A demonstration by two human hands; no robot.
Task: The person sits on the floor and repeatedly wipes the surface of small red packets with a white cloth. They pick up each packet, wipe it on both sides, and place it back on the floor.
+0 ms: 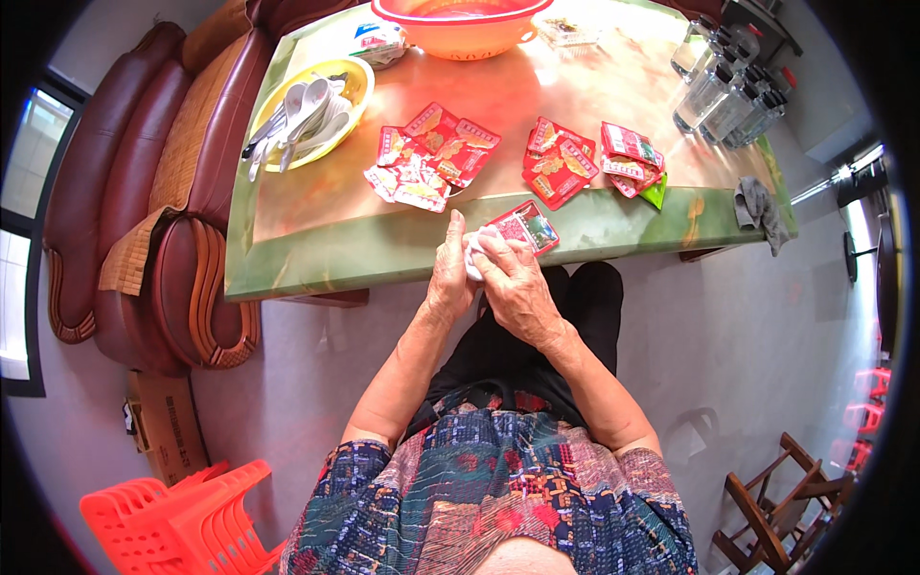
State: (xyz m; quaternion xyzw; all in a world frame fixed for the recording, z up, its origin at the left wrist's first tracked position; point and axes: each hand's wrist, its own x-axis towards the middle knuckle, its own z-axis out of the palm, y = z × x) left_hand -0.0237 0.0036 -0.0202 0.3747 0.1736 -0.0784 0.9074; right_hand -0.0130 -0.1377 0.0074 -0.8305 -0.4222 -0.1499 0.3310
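At the table's front edge my two hands meet around a crumpled white cloth (473, 257). My left hand (450, 273) is closed on its left side, with one finger pointing up. My right hand (520, 292) curls its fingers over the cloth from the right. Just beyond the right fingers is a red packet (527, 228) with a picture on it; its near left part is hidden by the hand. Farther in lie a spread pile of red packets (436, 153), a smaller pile (561, 168) and a third stack (629, 158) with a green packet (655, 193) under it.
A yellow bowl of white spoons (359, 88) stands at left, an orange basin (465, 36) at the back. Several glass bottles (719, 101) and a grey rag (759, 209) are at right. Around the table are a leather sofa (125, 182), red plastic stools (182, 522) and a wooden stool (781, 508).
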